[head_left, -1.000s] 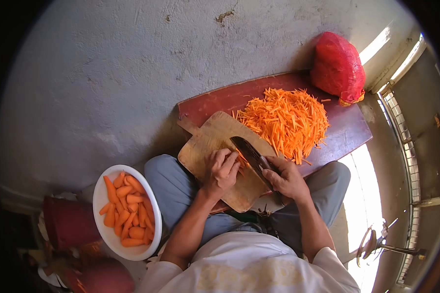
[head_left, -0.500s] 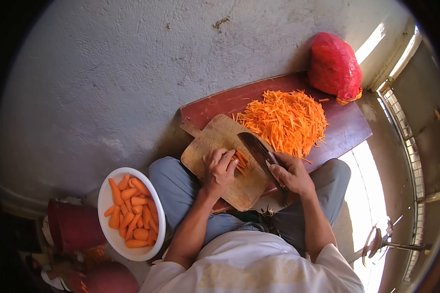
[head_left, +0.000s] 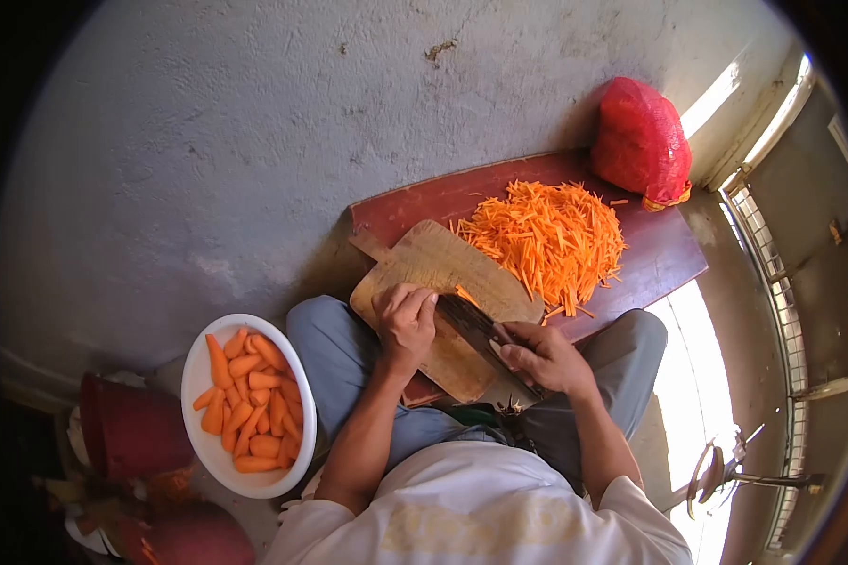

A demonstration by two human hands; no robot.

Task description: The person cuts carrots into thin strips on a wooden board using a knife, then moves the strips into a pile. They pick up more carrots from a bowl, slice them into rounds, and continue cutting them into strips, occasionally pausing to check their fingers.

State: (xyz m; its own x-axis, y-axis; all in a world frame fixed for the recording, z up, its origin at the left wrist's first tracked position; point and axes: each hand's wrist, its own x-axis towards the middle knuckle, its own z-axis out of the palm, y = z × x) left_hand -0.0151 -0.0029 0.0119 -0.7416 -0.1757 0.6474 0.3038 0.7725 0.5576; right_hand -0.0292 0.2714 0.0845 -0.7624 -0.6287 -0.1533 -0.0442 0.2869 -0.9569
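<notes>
My right hand (head_left: pixel 548 358) is wrapped around the handle of a knife (head_left: pixel 469 318). Its dark blade lies slantwise over a wooden cutting board (head_left: pixel 457 367), pointing towards my left hand (head_left: pixel 408 322). The left fingers are curled together beside the blade's tip; what they grip, if anything, is hidden. A few orange carrot strips (head_left: pixel 465 295) show on the far side of the blade. Just beyond the board rises a big pile of cut carrot sticks (head_left: pixel 551 240).
The board rests partly on a dark red bench (head_left: pixel 664 254) along the wall. A red mesh sack (head_left: pixel 641 137) stands at the bench's far right end. Left of my knee, a white basin (head_left: pixel 195 377) holds several peeled carrots (head_left: pixel 254 414). Dark red buckets (head_left: pixel 132 428) are further left.
The knife has swung left and down across the board, its tip now by my left hand. My left fingers, spread over carrot strips before, have curled in. Most of those strips are no longer visible.
</notes>
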